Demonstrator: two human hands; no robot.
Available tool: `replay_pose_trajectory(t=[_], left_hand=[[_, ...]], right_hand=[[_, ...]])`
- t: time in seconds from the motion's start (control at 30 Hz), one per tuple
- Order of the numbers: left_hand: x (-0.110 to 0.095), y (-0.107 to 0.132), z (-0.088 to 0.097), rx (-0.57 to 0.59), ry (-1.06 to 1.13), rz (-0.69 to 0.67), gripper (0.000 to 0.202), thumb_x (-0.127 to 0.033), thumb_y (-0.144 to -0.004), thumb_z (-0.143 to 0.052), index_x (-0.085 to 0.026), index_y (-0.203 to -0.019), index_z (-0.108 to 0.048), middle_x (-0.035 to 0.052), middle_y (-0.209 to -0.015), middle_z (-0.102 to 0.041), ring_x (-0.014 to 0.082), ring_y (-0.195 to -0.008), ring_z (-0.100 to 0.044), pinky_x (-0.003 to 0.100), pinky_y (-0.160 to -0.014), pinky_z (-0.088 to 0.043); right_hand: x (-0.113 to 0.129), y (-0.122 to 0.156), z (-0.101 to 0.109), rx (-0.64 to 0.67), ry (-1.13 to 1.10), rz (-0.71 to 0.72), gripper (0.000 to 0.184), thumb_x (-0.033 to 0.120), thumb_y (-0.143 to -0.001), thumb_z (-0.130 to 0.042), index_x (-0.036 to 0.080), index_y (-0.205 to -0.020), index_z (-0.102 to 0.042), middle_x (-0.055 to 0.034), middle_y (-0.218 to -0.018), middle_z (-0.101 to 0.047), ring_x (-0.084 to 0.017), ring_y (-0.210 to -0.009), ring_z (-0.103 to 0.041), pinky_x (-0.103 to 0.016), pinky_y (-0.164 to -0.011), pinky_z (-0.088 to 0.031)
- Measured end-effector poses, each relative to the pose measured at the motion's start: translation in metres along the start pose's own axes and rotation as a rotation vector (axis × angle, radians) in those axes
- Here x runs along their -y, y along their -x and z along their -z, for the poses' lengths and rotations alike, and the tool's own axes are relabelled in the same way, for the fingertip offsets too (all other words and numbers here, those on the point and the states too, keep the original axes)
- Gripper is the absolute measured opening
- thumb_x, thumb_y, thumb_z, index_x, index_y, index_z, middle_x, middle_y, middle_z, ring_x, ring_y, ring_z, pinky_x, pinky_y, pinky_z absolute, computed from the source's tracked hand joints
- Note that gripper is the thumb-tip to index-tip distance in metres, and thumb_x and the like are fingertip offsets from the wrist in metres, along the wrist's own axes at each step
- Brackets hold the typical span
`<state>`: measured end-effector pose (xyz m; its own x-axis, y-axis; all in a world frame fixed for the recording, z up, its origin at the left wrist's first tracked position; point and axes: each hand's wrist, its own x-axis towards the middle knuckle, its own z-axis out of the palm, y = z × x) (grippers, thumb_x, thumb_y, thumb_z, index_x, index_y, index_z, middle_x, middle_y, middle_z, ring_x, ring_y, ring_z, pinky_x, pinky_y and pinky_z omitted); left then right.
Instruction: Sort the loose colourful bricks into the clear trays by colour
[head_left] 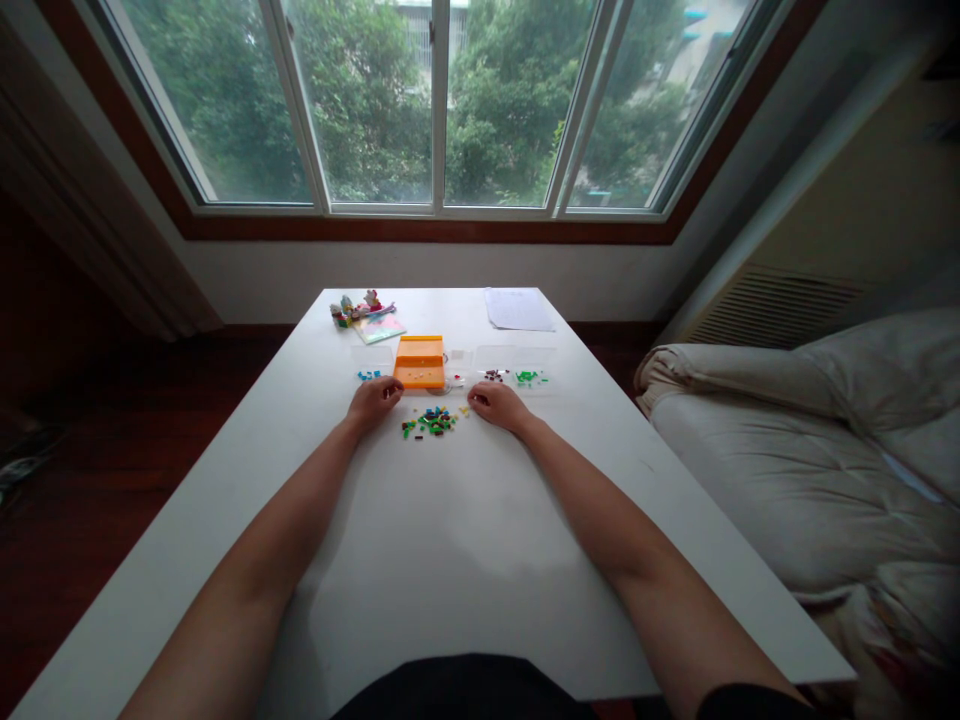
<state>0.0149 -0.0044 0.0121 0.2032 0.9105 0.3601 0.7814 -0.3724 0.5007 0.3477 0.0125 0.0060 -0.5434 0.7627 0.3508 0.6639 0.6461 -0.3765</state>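
Note:
A small heap of tiny coloured building bricks [432, 421] lies on the white table [450, 560], between my two hands. My left hand [373, 400] rests on the table left of the heap with its fingers curled in; anything in them is too small to make out. My right hand [496, 404] rests to the right of the heap, fingers bent inward toward it. Just behind the heap stands an orange tray [420, 362]. Small sorted groups lie beside it: blue pieces [368, 375] at left, dark pieces [493, 375] and green pieces [529, 377] at right.
At the table's far end lie a small built toy with a booklet [366, 312] and a sheet of paper [517, 308]. A bed with a pale quilt [810, 450] runs along the right side. A wide window [442, 100] fills the wall beyond.

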Motion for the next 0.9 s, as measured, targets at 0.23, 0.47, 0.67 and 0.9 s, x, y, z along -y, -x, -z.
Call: replay_pose_trajectory(t=[0.23, 0.47, 0.67, 0.9], left_hand=[[-0.011, 0.003, 0.0, 0.246, 0.091, -0.125, 0.023, -0.035, -0.082, -0.063, -0.022, -0.097, -0.074, 0.0011, -0.08, -0.066, 0.0135, -0.067, -0.057, 0.026, -0.066, -0.046], [-0.018, 0.002, -0.003, 0.251, 0.092, -0.168, 0.016, -0.031, -0.082, -0.062, -0.022, -0.087, -0.075, 0.002, -0.083, -0.066, 0.0134, -0.069, -0.058, 0.025, -0.067, -0.046], [-0.022, 0.002, -0.012, 0.111, 0.097, -0.105, 0.015, -0.029, -0.082, -0.06, -0.021, -0.087, -0.072, 0.0016, -0.077, -0.068, 0.0145, -0.067, -0.058, 0.026, -0.065, -0.045], [-0.01, -0.016, -0.024, -0.217, 0.518, 0.312, 0.023, -0.035, -0.086, -0.059, -0.018, -0.099, -0.065, 0.004, -0.086, -0.074, 0.0124, -0.058, -0.065, 0.024, -0.055, -0.049]], right_hand=[[-0.002, 0.0, -0.001, -0.003, -0.007, -0.002, 0.014, 0.017, -0.084, -0.059, 0.021, -0.088, -0.072, -0.0019, -0.084, -0.067, -0.014, -0.076, -0.057, -0.023, -0.073, -0.041], [-0.002, 0.0, -0.002, -0.017, -0.012, 0.004, 0.013, 0.017, -0.085, -0.059, 0.021, -0.088, -0.071, -0.0013, -0.084, -0.067, -0.013, -0.075, -0.057, -0.023, -0.073, -0.04], [-0.002, 0.0, -0.002, -0.003, -0.008, 0.003, 0.011, 0.017, -0.086, -0.061, 0.019, -0.089, -0.071, -0.0021, -0.084, -0.067, -0.013, -0.075, -0.057, -0.022, -0.073, -0.039], [0.001, 0.0, -0.003, -0.018, 0.003, -0.016, 0.011, 0.017, -0.087, -0.061, 0.019, -0.09, -0.071, -0.003, -0.085, -0.067, -0.014, -0.076, -0.057, -0.023, -0.073, -0.039]])
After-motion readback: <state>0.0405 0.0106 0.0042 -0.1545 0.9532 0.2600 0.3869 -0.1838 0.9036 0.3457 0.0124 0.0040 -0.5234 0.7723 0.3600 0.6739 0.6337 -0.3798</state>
